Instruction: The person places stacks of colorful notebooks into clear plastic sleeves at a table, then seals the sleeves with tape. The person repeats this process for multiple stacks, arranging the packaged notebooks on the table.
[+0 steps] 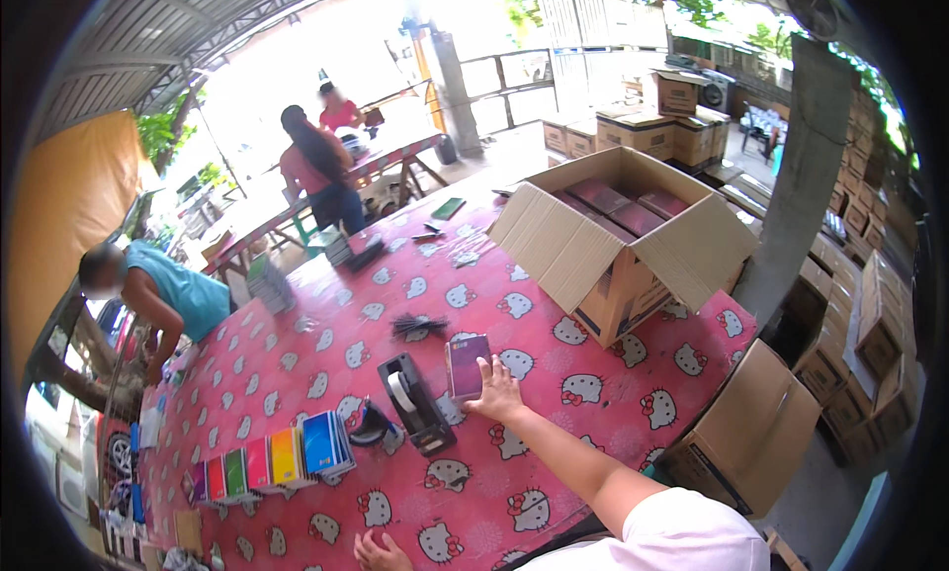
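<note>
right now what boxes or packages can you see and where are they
Open box: brown cardboard, far right of the table, flaps out, maroon books inside.
Flat box: brown, leaning below the table's right edge.
Stacked boxes: brown, along the right wall.
Far boxes: brown, by the fence.

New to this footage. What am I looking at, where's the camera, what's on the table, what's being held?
There is no machine: a person works with bare hands. The one picture comes from a wide fisheye camera on that person's head, looking down, so straight edges bend near the rim. The right hand reaches out and rests its fingers on a maroon notebook lying on the pink patterned tablecloth; it does not grip it. The left hand lies flat at the near edge, holding nothing. Beside the notebook stands a black tape dispenser, with a row of coloured notebooks further left. An open cardboard box holds more maroon notebooks. Other people work at the far side.
</note>
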`<action>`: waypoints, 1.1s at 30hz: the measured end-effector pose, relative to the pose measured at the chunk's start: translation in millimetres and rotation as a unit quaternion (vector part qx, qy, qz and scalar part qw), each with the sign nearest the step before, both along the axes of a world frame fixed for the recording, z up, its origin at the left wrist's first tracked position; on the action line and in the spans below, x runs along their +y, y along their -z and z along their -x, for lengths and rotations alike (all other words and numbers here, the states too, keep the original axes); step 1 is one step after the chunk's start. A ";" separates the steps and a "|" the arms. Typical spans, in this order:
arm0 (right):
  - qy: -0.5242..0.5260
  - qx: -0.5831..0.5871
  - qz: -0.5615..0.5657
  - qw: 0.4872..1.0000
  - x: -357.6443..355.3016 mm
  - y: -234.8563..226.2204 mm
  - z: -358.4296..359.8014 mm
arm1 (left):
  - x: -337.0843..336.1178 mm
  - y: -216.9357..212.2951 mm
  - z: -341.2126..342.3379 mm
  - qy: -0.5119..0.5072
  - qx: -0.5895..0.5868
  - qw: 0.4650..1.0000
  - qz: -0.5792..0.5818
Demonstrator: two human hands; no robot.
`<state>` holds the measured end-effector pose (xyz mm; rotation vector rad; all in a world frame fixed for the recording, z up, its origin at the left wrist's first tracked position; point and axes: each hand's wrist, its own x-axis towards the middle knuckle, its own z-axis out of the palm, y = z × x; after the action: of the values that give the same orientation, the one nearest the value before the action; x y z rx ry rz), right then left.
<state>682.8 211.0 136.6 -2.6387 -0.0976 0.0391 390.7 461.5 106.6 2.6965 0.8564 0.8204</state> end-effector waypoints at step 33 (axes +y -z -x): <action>0.635 0.123 -0.133 0.751 33.7 141.3 691.4 | -182.7 20.6 -97.8 0.754 -0.013 0.623 0.207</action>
<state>-8.6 244.7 -4.7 -1.8710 1.6137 -0.0835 488.5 278.8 86.0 1.8732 -1.1090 0.1261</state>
